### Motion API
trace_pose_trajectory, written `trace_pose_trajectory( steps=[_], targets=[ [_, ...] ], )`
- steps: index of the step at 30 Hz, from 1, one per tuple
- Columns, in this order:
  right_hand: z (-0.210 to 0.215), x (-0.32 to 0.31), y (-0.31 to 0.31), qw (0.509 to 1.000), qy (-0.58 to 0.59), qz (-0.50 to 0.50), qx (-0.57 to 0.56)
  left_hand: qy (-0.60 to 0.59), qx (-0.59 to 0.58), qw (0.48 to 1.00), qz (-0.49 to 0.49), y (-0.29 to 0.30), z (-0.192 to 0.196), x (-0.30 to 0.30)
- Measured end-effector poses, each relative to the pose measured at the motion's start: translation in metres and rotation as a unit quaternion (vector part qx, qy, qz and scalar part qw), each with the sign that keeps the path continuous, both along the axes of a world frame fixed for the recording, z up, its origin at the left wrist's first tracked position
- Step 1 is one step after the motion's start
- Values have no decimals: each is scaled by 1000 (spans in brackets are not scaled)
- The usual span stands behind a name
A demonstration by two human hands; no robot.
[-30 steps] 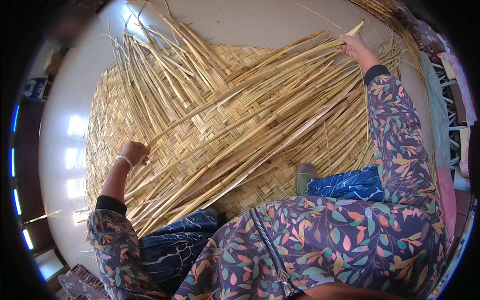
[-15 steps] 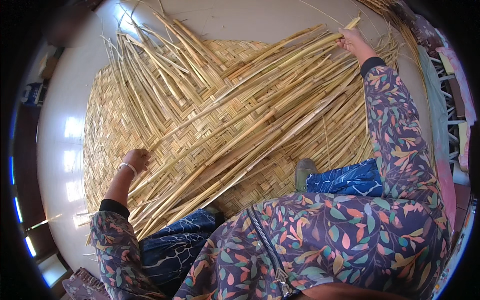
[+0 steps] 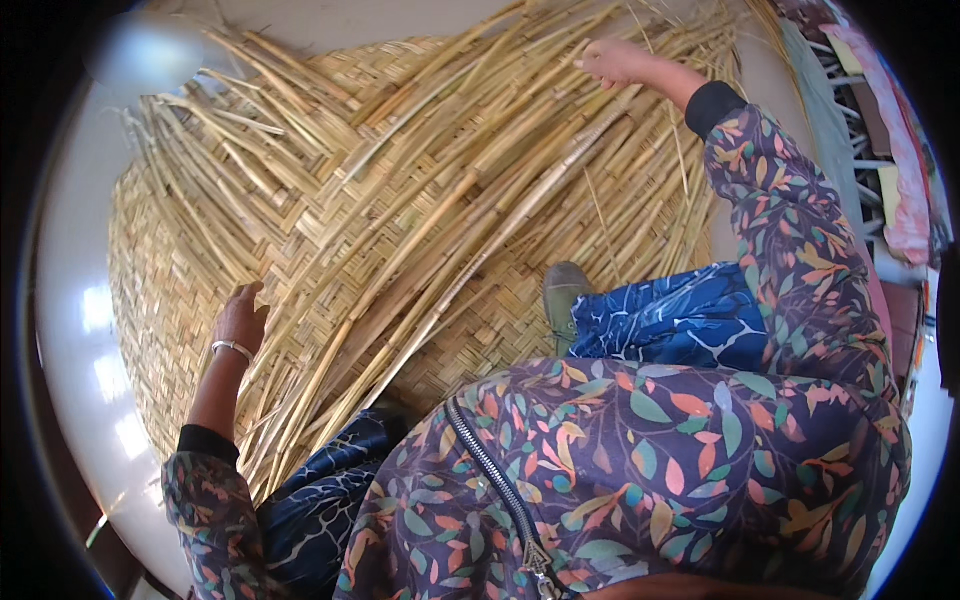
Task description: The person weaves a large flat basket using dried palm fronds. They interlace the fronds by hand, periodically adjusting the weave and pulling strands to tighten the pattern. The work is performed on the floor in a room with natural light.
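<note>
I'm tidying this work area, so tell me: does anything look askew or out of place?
One thin strip near the shoe looks askew: it lies across the long reeds, against their slant. I see nothing spilled.

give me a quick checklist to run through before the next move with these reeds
1. Mat under the reeds: ok, woven surface shows between them.
2. Reeds all lying one way: not ok, they run in two slanting directions.
3. Left hand free: ok, no reed seen in its fingers.
4. Right hand free: cannot tell, it is over the reeds with its grip unclear.
5. Shoe off the reeds: cannot tell, its toe is close to them.
</note>
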State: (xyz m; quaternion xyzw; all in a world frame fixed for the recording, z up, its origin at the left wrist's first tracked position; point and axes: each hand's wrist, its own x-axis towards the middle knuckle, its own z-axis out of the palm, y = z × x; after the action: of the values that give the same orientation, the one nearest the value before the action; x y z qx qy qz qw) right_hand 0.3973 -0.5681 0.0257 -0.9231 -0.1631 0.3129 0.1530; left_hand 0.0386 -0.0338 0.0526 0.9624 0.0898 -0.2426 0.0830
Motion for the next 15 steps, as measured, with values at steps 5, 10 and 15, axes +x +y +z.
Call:
trace_pose_trajectory(
  steps=[5, 10, 15],
  targets=[
    [18, -112, 6, 980, 189, -46, 47, 9, -177, 983, -56, -67, -6, -7],
    [-20, -205, -8, 898, 344, -233, 146, 163, -97, 965, -179, -164, -3, -7],
    [-77, -230, 22, 728, 435, -377, 373, 193, -64, 953, -225, -168, -37, -36]
  ],
)
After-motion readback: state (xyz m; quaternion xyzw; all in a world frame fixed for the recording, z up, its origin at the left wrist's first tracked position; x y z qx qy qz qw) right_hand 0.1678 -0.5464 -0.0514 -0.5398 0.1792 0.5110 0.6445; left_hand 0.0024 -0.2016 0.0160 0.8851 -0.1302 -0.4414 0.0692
